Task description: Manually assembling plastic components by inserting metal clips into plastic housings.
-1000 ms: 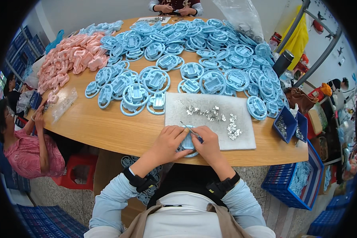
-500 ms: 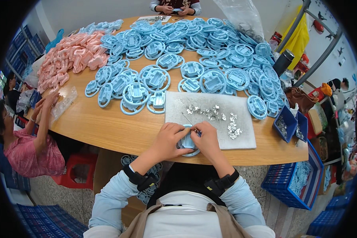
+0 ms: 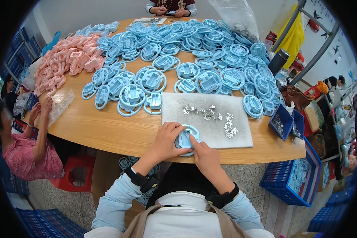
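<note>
A light blue round plastic part (image 3: 184,139) with a rectangular recess lies at the table's front edge, over the near left corner of a white foam sheet (image 3: 172,109). My left hand (image 3: 166,141) grips its left side, thumb along the near rim and fingers at the far side. From the right, my right hand (image 3: 207,157) presses an extended index finger into the recess. Its other fingers are curled, and whatever they may hold is hidden. Small shiny metal pieces (image 3: 230,127) lie scattered in clusters on the foam beyond my hands.
Heaped blue parts (image 3: 210,81) and pink parts (image 3: 73,55) cover much of the wooden table (image 3: 107,133). Blue bins of small metal pieces (image 3: 281,123) stand at the right edge, above a blue crate (image 3: 281,178). One person (image 3: 31,152) sits at left, another (image 3: 172,8) works opposite.
The thin metal tool that stuck out of my right hand no longer shows. That hand has shifted slightly right and nearer me, its index finger now extended into the part; the left keeps its grip.
</note>
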### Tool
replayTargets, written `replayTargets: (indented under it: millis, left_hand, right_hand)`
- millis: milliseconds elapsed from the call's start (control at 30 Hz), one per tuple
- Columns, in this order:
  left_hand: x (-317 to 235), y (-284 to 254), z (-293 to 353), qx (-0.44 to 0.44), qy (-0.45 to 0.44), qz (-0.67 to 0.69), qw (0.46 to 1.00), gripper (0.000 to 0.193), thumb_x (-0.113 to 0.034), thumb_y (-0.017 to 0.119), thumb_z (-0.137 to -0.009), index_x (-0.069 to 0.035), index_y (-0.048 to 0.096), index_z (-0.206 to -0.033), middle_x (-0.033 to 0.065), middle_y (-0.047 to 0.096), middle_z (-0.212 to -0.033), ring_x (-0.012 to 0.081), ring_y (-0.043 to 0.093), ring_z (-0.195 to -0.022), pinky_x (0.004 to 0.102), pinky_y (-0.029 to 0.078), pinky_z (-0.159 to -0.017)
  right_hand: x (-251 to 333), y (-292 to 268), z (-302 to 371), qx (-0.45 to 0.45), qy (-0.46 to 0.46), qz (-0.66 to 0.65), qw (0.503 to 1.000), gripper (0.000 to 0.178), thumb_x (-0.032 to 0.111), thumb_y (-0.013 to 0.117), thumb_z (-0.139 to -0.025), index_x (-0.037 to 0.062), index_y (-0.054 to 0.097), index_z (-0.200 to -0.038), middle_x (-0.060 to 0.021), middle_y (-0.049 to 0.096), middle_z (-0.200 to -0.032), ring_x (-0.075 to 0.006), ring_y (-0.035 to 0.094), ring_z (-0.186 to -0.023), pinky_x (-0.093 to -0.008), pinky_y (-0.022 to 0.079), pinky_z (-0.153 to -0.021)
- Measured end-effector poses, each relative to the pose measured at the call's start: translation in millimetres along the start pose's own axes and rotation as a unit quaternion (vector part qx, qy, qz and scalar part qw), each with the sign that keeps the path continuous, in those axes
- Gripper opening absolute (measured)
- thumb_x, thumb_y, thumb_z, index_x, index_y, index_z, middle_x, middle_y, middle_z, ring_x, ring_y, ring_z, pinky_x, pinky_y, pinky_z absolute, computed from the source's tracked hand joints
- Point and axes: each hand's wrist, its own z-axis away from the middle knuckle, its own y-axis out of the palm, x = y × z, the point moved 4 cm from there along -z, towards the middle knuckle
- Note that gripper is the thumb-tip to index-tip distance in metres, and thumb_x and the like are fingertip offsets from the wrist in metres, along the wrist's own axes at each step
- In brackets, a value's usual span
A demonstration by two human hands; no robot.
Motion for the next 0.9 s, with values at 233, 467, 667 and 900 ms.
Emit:
replayTargets:
  millis: [233, 467, 667, 900]
  left_hand:
    - [0.1, 1.8, 0.6, 0.003, -0.006, 0.005, 1.000, 0.064, -0.033, 0.081, -0.057, -0.004, 0.059, -0.109, 0.0115, 0.053, -0.109, 0.0290, 0.048, -0.103, 0.0404, 0.038, -0.087]
    - [8.9, 8.3, -3.0, 0.031, -0.010, 0.016, 0.999, 0.063, -0.032, 0.081, -0.056, -0.003, 0.058, -0.107, 0.0131, 0.052, -0.111, 0.0306, 0.046, -0.107, 0.0418, 0.038, -0.089]
    - [-7.1, -4.9, -4.0, -0.010, 0.009, 0.032, 0.999, 0.068, -0.031, 0.083, -0.057, -0.002, 0.052, -0.110, 0.0235, 0.046, -0.121, 0.0364, 0.044, -0.117, 0.0437, 0.037, -0.098]
    - [-40.1, -10.7, 1.7, 0.009, -0.012, 0.092, 0.996, 0.071, -0.024, 0.086, -0.056, -0.001, 0.050, -0.112, 0.0224, 0.046, -0.125, 0.0358, 0.050, -0.114, 0.0412, 0.042, -0.094]
  right_hand:
    - [7.4, 3.6, -2.1, 0.022, 0.002, 0.033, 0.999, 0.047, 0.010, 0.057, -0.079, 0.0137, 0.054, -0.126, -0.0095, 0.058, -0.071, -0.0272, 0.060, -0.051, -0.0383, 0.048, -0.047]
    - [18.2, 3.9, -14.4, 0.081, 0.003, 0.078, 0.994, 0.044, 0.011, 0.058, -0.079, 0.0097, 0.054, -0.122, -0.0141, 0.062, -0.070, -0.0293, 0.062, -0.055, -0.0383, 0.050, -0.052]
    - [-3.0, -20.9, -16.6, -0.050, 0.030, -0.110, 0.992, 0.027, 0.015, 0.063, -0.078, 0.0037, 0.064, -0.102, -0.0121, 0.064, -0.075, -0.0284, 0.063, -0.063, -0.0383, 0.048, -0.056]
    - [-19.1, -22.3, -31.1, -0.082, 0.088, -0.308, 0.944, 0.039, 0.019, 0.069, -0.069, 0.0012, 0.066, -0.103, -0.0118, 0.066, -0.082, -0.0181, 0.062, -0.069, -0.0292, 0.048, -0.062]
